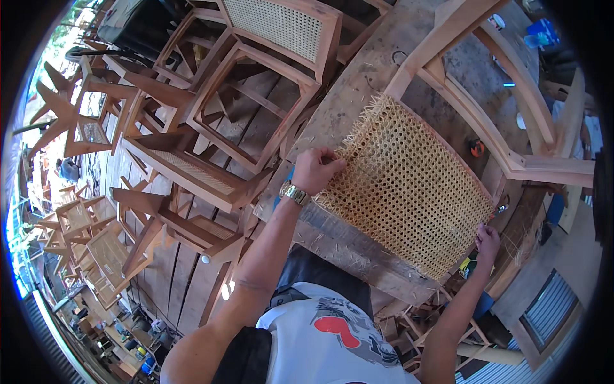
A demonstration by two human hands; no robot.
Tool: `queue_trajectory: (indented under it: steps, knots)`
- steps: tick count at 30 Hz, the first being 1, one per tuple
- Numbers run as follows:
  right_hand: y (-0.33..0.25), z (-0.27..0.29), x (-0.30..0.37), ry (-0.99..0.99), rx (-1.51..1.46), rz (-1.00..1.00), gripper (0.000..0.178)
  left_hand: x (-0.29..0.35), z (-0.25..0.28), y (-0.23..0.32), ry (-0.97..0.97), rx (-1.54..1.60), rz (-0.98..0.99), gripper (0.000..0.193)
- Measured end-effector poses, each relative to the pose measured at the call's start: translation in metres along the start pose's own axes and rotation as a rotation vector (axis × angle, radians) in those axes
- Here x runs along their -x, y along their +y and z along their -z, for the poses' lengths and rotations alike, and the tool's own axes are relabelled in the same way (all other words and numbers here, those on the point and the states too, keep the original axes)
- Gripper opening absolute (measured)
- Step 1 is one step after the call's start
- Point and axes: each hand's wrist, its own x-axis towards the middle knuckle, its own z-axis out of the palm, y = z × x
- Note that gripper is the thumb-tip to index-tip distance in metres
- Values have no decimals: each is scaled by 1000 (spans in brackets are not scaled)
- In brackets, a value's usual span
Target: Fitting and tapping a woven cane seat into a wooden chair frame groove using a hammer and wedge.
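A sheet of woven cane webbing (409,185) with frayed strand ends lies over the workbench in front of me. My left hand (314,170), with a metal watch on the wrist, has its fingers closed on the sheet's left edge. At the lower right corner, my right hand (488,242) pinches the sheet's edge; its fingertips are small in the view. Just beyond the webbing, a bare wooden chair frame (451,96) rests on the bench, its seat opening unfilled. The webbing's far edge lies along one of the frame's rails.
The worn workbench (332,121) carries cane scraps and a small orange-and-black item (476,148). Wooden chair frames crowd the left, including one with a cane back (275,25). A blue container (541,33) stands at the far right. A yellow-and-black object (468,266) is beside my right forearm.
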Motion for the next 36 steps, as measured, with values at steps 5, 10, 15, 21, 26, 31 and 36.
queue_trajectory:
  steps: [5, 10, 15, 21, 26, 31, 36]
  knots:
    - [6, 3, -8, 34, -37, 25, 22, -4, -2, -2, -9, -41, -21, 30]
    - [14, 6, -18, -4, -31, 85, 21, -14, -1, -16, -73, 28, 17, 30]
    - [15, -2, -14, 6, -32, 91, 21, -12, 4, -15, -68, 72, 47, 29]
    - [32, 19, -19, -9, -141, 35, 21, -18, -9, -10, -158, 47, 55, 29]
    - [-3, -11, -3, -221, -173, 115, 18, -14, 12, -31, -110, 209, 70, 19]
    - [17, -10, -16, -104, -145, 166, 29, -18, 15, -19, -142, 185, 85, 15]
    - [0, -5, 1, -7, 49, 121, 41, -11, 10, -5, -47, 53, 142, 13]
